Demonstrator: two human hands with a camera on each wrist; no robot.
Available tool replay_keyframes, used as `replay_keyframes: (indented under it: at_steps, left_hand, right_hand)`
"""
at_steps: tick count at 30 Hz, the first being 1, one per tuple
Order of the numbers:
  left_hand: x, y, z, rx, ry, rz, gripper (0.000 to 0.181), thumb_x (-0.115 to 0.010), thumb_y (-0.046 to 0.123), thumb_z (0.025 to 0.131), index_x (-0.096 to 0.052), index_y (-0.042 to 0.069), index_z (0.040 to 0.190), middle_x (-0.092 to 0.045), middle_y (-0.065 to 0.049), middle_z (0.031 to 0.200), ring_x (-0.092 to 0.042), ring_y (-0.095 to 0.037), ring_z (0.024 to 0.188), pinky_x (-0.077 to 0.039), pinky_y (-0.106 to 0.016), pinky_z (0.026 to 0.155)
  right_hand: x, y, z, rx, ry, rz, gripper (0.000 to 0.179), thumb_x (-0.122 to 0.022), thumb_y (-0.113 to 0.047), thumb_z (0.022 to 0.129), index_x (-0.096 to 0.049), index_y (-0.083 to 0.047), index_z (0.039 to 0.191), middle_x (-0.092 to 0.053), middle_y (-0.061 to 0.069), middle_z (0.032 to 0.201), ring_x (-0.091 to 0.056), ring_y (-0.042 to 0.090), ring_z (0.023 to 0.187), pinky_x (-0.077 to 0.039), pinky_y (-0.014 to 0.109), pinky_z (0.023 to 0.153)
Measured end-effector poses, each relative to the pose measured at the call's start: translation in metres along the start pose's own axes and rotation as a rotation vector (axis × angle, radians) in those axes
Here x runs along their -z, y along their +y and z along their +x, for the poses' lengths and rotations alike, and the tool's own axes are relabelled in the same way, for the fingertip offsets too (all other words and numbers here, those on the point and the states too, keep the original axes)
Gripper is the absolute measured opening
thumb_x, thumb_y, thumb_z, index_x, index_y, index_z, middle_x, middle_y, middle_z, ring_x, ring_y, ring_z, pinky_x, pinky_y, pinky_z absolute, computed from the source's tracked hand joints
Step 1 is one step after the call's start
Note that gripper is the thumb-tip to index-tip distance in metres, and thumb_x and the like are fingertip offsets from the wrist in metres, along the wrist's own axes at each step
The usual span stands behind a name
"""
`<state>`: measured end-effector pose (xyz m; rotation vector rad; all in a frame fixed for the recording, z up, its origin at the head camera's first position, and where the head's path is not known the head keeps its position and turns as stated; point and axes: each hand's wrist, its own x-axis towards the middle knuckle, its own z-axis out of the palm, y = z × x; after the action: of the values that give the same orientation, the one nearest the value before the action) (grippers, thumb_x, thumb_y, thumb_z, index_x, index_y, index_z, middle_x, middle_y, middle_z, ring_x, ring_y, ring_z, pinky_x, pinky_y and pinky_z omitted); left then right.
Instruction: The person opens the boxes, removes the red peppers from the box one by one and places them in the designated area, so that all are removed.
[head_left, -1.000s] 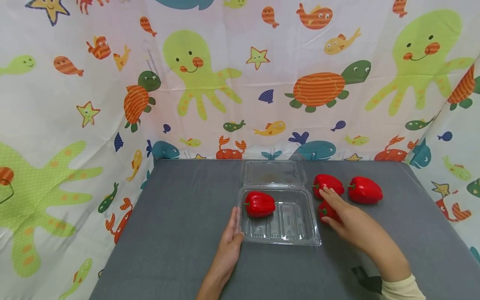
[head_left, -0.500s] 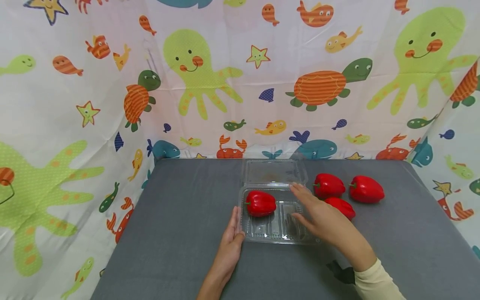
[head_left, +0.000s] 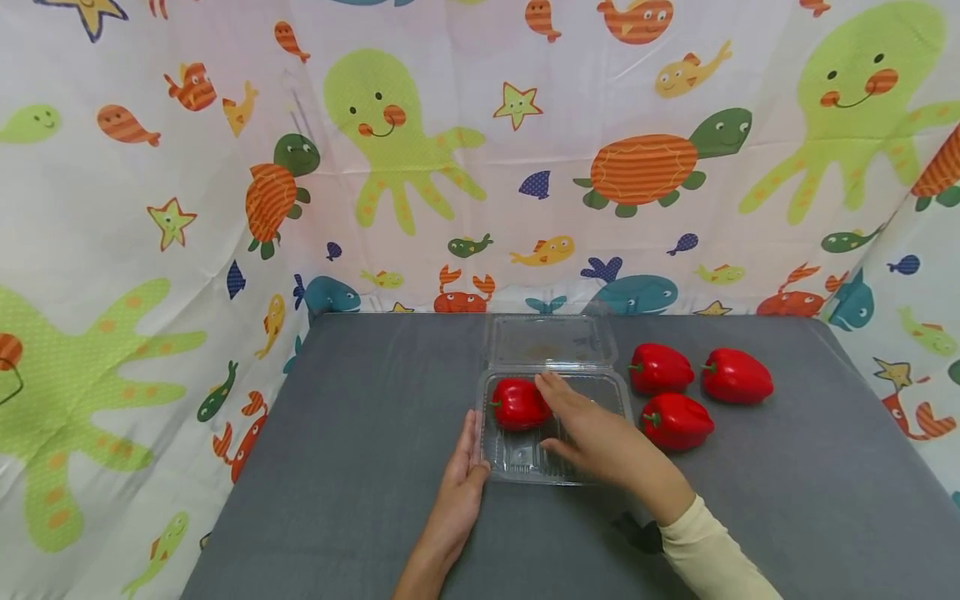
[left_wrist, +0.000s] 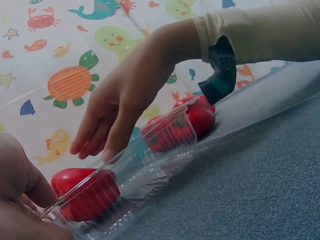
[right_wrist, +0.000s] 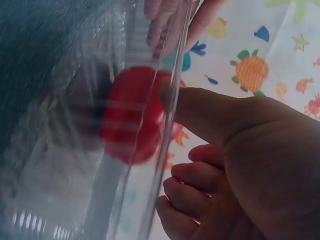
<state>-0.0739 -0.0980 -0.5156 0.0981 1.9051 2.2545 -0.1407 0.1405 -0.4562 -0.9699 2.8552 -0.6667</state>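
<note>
A clear plastic clamshell container [head_left: 517, 468] lies with its lid folded back. Inside, on the left, sits a red bell pepper [head_left: 517, 405]. My left hand [head_left: 457, 487] grips the container's left edge; the left wrist view shows thumb and fingers [left_wrist: 37, 187] on either side of the rim. My right hand [head_left: 603, 440] hovers over the container's right half, holding nothing. Its fingertips overlap the pepper's right end in the head view, while the left wrist view has them just above it. In the right wrist view, the pepper [right_wrist: 132, 120] shows through the plastic wall.
To the container's right are three more red bell peppers: one in front [head_left: 677, 422], one behind it [head_left: 660, 368] and one farther right [head_left: 737, 376]. A sea-animal print curtain [head_left: 450, 100] rises behind the grey table [head_left: 375, 433]. A dark device [left_wrist: 220, 70] is strapped to the right wrist.
My right hand has moved left from the loose peppers to above the pepper in the container, uncovering the front loose one. My left hand has stayed on the container's edge.
</note>
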Motion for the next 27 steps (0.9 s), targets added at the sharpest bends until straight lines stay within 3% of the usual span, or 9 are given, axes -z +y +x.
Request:
replay_keyframes:
  at_steps: [10, 16, 27]
  left_hand:
    - [-0.001, -0.001, 0.003, 0.007, -0.001, 0.006, 0.076, -0.032, -0.008, 0.105, 0.002, 0.01, 0.17, -0.002, 0.001, 0.178, 0.003, -0.013, 0.162, -0.006, -0.029, 0.127]
    - [0.0, -0.003, 0.003, -0.009, 0.002, 0.005, 0.076, -0.032, -0.008, 0.105, 0.001, 0.011, 0.171, -0.003, 0.0, 0.178, 0.001, -0.013, 0.162, -0.011, -0.022, 0.125]
    - [-0.002, -0.002, 0.003, -0.001, -0.004, -0.01, 0.076, -0.032, -0.009, 0.104, 0.002, 0.01, 0.17, -0.001, -0.002, 0.178, 0.001, -0.014, 0.162, -0.011, -0.023, 0.125]
  right_hand:
    - [-0.013, -0.003, 0.014, -0.011, -0.011, -0.019, 0.101, -0.088, -0.029, 0.088, -0.03, -0.004, 0.166, -0.028, 0.015, 0.172, -0.032, 0.034, 0.157, -0.047, 0.057, 0.112]
    - [-0.017, -0.004, 0.02, -0.021, -0.026, -0.013, 0.1, -0.086, -0.03, 0.089, -0.029, -0.005, 0.167, -0.027, 0.013, 0.172, -0.033, 0.033, 0.156, -0.047, 0.057, 0.113]
    - [-0.02, -0.011, 0.026, -0.023, -0.021, -0.02, 0.095, -0.086, -0.029, 0.09, -0.033, -0.002, 0.165, -0.033, 0.016, 0.17, -0.041, 0.035, 0.152, -0.051, 0.058, 0.109]
